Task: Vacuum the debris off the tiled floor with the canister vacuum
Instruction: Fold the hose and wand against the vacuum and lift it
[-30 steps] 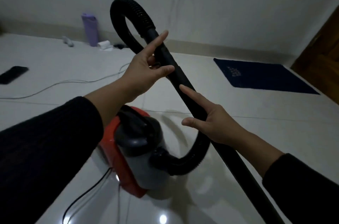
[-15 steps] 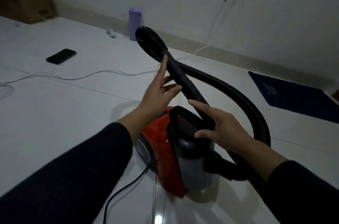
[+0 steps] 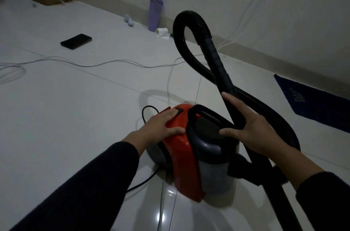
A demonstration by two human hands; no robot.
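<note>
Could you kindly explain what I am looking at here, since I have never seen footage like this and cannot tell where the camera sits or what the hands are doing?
The camera is worn on a person's head and looks down at their own two arms in dark sleeves. On the pale tiled floor stands a red and grey canister vacuum. The left hand lies flat on its red top, fingers by a dark button. The right hand rests against the black wand, fingers spread rather than closed, and the ribbed hose loops up behind. Also on the floor: a phone, a purple bottle, white cables and a blue mat.
</note>
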